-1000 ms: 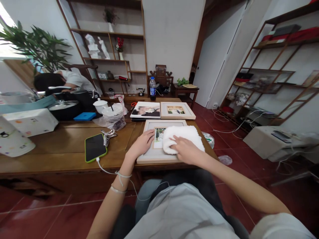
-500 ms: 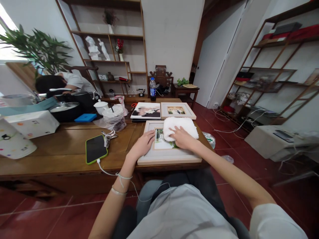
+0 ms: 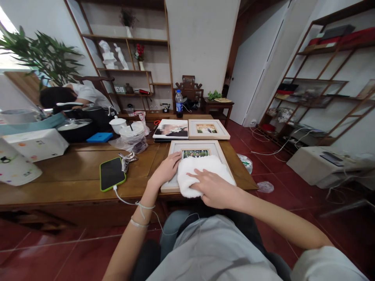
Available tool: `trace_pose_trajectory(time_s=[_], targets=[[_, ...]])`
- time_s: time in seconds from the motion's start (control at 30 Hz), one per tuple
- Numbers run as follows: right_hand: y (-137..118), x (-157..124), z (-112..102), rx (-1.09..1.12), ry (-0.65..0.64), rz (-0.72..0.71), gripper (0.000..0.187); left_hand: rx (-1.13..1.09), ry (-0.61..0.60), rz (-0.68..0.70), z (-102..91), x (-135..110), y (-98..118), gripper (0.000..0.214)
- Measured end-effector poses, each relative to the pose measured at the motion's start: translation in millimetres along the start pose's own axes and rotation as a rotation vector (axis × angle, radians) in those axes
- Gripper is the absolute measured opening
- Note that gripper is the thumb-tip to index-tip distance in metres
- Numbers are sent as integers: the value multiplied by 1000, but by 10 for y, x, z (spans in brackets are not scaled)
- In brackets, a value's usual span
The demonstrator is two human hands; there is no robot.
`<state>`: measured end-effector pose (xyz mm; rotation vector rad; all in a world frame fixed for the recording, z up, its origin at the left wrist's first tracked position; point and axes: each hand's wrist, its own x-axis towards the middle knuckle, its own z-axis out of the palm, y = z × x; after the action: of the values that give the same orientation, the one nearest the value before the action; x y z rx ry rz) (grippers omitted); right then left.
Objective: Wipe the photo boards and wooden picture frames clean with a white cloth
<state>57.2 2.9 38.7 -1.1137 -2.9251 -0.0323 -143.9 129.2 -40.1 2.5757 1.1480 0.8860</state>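
On the far left of the wooden table point(image 3: 73, 168) a white box point(image 3: 36, 143) lies. To its right there is a phone in a green case point(image 3: 112, 173), screen up and with a cable plugged in. Behind it stands a lidded plastic cup point(image 3: 132, 132) on a clear bag.

The left hand point(image 3: 166, 169) lies open and flat, fingers stretched, on the left border of a light picture frame point(image 3: 195, 145). This frame lies flat at the near edge of the table, just in front of the person. A white towel point(image 3: 202, 166) covers the lower part of the frame. The right hand point(image 3: 215, 190) rests on the towel palm down with the fingers spread, not gripping it. Behind it, two more framed pictures point(image 3: 208, 130) lie side by side, and a bottle point(image 3: 179, 104) stands further back.
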Motion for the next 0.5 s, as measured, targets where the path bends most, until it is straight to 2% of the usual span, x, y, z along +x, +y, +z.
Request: trace_pose_trajectory(time_s=[0.17,0.3,0.4,0.5], targets=[[459,193,205,-34,23,114,52,-12,3,2,38,13,-51,39],[821,357,253,-142,75,200,56,-11,0,4,36,19,-49,40],[993,480,232,-227,132,279,60,-7,-2,5,19,18,-33,41],[1071,575,228,-269,158,300,60,2,-13,5,14,17,-32,42]])
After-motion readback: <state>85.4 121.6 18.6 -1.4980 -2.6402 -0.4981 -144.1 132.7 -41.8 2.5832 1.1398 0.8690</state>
